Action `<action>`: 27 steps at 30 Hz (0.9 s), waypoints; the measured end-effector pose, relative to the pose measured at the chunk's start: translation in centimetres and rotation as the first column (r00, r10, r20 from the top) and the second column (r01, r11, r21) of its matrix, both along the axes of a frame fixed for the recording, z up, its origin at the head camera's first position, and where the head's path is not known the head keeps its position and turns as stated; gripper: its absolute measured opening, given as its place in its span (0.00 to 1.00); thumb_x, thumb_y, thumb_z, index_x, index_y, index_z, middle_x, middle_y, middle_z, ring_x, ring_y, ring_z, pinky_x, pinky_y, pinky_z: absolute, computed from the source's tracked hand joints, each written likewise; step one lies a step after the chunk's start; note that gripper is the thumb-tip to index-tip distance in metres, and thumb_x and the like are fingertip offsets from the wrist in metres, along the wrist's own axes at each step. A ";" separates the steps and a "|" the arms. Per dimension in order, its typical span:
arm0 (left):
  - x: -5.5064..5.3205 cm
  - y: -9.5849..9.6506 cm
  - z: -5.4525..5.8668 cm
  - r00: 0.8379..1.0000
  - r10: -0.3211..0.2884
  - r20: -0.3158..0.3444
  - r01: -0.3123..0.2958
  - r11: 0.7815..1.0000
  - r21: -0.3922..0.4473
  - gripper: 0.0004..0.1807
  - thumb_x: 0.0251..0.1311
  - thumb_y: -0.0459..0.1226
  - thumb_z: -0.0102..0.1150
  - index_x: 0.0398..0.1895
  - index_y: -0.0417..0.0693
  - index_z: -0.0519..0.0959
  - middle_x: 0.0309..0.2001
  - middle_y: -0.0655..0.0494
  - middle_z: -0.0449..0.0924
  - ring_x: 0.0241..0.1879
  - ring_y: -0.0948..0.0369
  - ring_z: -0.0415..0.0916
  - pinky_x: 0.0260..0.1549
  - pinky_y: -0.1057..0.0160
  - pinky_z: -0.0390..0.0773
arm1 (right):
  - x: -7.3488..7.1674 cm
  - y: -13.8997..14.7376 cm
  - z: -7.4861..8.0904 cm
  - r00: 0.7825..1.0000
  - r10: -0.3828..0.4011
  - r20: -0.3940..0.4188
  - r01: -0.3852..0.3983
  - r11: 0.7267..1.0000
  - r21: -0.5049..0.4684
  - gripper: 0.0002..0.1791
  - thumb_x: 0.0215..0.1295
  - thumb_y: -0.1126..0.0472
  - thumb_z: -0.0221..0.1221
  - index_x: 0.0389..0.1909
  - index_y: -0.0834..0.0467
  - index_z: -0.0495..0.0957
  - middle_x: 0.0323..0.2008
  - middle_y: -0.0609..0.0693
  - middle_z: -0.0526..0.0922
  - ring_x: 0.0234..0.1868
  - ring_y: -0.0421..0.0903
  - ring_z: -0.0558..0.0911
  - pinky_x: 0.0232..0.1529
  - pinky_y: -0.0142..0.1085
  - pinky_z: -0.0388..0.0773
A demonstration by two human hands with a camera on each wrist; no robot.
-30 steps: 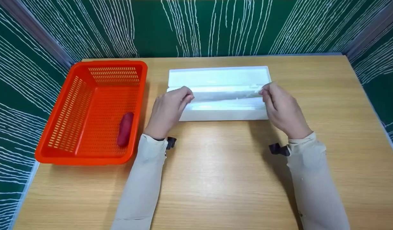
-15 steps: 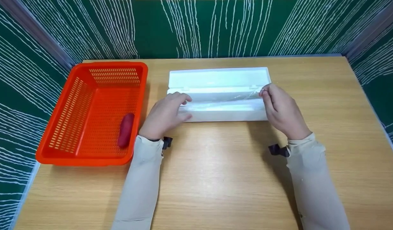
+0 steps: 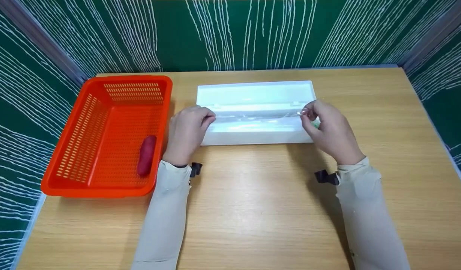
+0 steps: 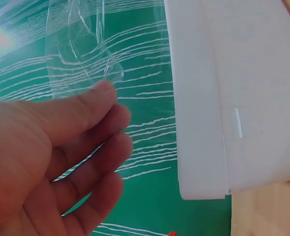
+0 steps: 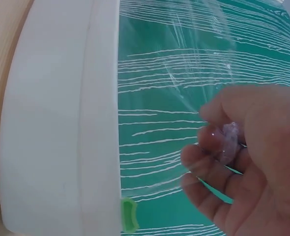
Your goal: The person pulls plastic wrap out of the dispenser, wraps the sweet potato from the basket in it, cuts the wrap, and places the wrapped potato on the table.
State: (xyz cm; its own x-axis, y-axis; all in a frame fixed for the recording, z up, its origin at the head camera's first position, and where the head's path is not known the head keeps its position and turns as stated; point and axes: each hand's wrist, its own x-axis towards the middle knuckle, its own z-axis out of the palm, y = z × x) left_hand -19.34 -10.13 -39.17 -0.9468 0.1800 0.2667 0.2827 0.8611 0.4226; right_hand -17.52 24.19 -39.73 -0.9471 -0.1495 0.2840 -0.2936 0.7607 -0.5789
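Note:
A long white box (image 3: 256, 138) lies on the table with its lid tipped back; it looks like a cling film dispenser. Clear cling film (image 3: 253, 117) stretches over the box between both hands. My left hand (image 3: 187, 131) pinches the film's left corner between thumb and index finger, and the left wrist view shows the sheet (image 4: 81, 54) rising from that pinch. On the other side my right hand (image 3: 329, 129) pinches the right corner, where a crumpled bit of film (image 5: 228, 142) bunches among the fingers. A green slider (image 5: 129, 215) shows at the box's end.
To the left stands an orange plastic basket (image 3: 102, 192) with perforated walls. A dark red, elongated item (image 3: 146, 155) lies in it, near the right wall. The wooden table (image 3: 245, 210) ends at a green backdrop (image 3: 238, 33) with white streaks.
My left hand released the film, spread its fingers over the box's left end, then pinched the film's edge again slightly farther left. My right hand kept its pinch and shifted slightly left.

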 end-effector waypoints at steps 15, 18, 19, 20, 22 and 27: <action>0.3 0.3 -0.2 0.990 0.061 -0.125 -0.046 0.992 0.120 0.12 0.67 0.44 0.67 0.48 0.52 0.90 0.46 0.56 0.90 0.45 0.56 0.83 0.53 0.58 0.81 | 0.0 0.2 0.1 0.975 -0.111 -0.191 0.105 0.994 -0.039 0.08 0.72 0.63 0.64 0.47 0.60 0.88 0.42 0.54 0.89 0.41 0.48 0.84 0.38 0.26 0.69; 0.2 0.4 -0.3 0.985 0.061 -0.164 -0.039 0.990 0.136 0.12 0.68 0.45 0.66 0.48 0.51 0.90 0.45 0.56 0.90 0.44 0.56 0.83 0.51 0.58 0.82 | 0.0 0.3 0.1 0.973 -0.111 -0.204 0.101 0.993 -0.055 0.09 0.72 0.63 0.64 0.47 0.62 0.87 0.42 0.55 0.89 0.41 0.48 0.84 0.35 0.25 0.68; 0.2 0.4 -0.3 0.983 0.060 -0.174 -0.036 0.989 0.142 0.12 0.68 0.45 0.66 0.47 0.51 0.90 0.44 0.56 0.90 0.43 0.56 0.83 0.50 0.59 0.82 | 0.0 0.3 0.2 0.972 -0.114 -0.204 0.102 0.993 -0.065 0.09 0.72 0.63 0.64 0.47 0.62 0.87 0.41 0.55 0.89 0.40 0.48 0.83 0.35 0.25 0.67; 0.2 0.4 -0.3 0.981 0.060 -0.185 -0.033 0.988 0.149 0.12 0.69 0.45 0.66 0.47 0.51 0.90 0.44 0.56 0.90 0.42 0.57 0.83 0.48 0.59 0.82 | 0.0 0.4 0.2 0.972 -0.117 -0.205 0.104 0.992 -0.075 0.09 0.72 0.63 0.64 0.46 0.63 0.86 0.41 0.55 0.89 0.40 0.48 0.83 0.34 0.25 0.67; 0.2 0.5 -0.4 0.978 0.062 -0.197 -0.030 0.986 0.162 0.12 0.69 0.46 0.65 0.47 0.52 0.89 0.43 0.56 0.90 0.40 0.57 0.82 0.47 0.60 0.82 | 0.1 0.5 0.2 0.970 -0.126 -0.207 0.108 0.990 -0.095 0.09 0.72 0.62 0.64 0.46 0.63 0.86 0.41 0.55 0.88 0.40 0.48 0.82 0.33 0.25 0.67; 0.3 0.5 -0.3 0.976 0.072 -0.208 -0.031 0.980 0.196 0.10 0.68 0.44 0.66 0.46 0.51 0.89 0.43 0.56 0.90 0.39 0.58 0.82 0.47 0.60 0.81 | 0.2 0.5 0.3 0.964 -0.138 -0.228 0.110 0.985 -0.131 0.09 0.71 0.62 0.65 0.44 0.63 0.87 0.41 0.56 0.89 0.40 0.49 0.83 0.38 0.23 0.69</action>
State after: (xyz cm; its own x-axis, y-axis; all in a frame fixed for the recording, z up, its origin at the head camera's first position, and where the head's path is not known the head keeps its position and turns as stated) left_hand -19.06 -9.65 -39.47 -0.8711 0.0585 0.4876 0.3412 0.7861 0.5153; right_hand -17.30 24.71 -39.38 -0.8602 0.0117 0.5099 -0.3403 0.7314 -0.5909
